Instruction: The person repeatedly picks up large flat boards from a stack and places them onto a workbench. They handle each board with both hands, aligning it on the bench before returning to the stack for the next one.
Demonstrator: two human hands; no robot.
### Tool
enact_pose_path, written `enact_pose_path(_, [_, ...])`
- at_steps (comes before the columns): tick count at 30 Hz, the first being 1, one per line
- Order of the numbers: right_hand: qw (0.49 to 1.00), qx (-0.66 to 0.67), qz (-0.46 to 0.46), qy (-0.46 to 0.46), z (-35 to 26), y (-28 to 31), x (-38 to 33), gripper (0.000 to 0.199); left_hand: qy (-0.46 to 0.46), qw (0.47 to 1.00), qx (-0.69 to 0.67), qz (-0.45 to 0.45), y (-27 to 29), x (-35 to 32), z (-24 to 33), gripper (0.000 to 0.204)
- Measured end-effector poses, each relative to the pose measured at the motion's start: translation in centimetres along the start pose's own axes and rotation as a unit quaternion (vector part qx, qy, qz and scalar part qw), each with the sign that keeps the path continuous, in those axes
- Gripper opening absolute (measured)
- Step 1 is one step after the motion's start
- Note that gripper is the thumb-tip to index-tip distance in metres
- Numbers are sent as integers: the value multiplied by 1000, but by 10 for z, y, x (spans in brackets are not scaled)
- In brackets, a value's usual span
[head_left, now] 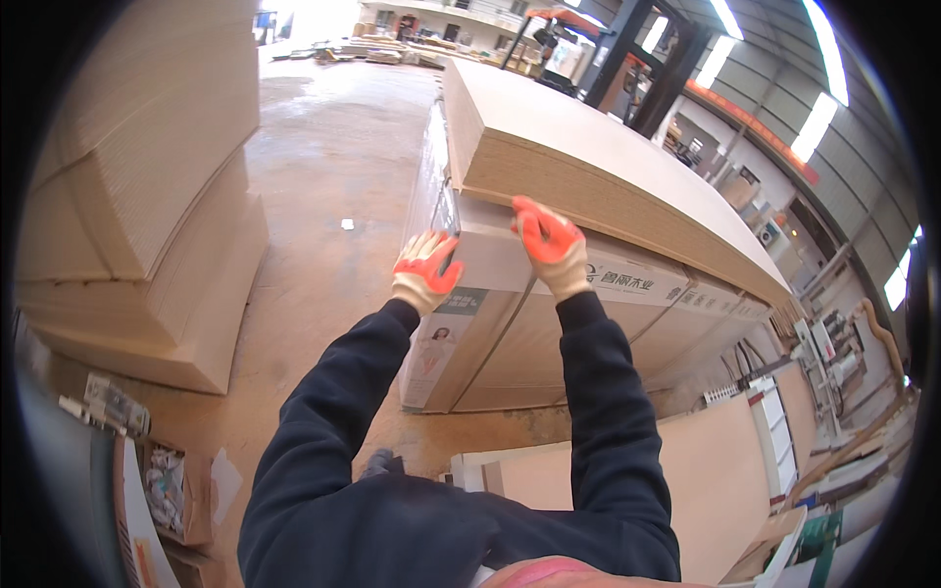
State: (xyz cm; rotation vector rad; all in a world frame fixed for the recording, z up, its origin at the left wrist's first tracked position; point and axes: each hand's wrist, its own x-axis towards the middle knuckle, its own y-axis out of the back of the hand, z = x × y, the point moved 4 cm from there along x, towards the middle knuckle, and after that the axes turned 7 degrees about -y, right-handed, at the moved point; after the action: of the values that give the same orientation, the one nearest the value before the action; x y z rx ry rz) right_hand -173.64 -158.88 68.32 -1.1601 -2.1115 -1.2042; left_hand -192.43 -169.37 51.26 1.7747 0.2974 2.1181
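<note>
At eleven o'clock, the gloved left hand (426, 269) has its fingers loosely extended near the corner of the wrapped pack (520, 353), apparently holding nothing. At one o'clock, the right hand (549, 240) is half curled; I cannot tell whether it grips anything. Beyond, toward one o'clock, bare boards (608, 157) top the pack: probably heavy, stiff, chippable at corners, best held by lower edges.

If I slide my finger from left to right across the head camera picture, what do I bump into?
Tall stack of boards → white scrap on the floor → left gloved hand → right gloved hand → bright window.
</note>
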Motion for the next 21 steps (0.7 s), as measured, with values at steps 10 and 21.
enact_pose_path(10, [931, -354, 22, 90, -1, -98, 200, 37, -154, 976, -43, 147, -90, 60, -21, 54])
enact_pose_path(21, [919, -389, -3, 58, 5, -89, 184, 21, -171, 980, 5, 98, -92, 59, -22, 51])
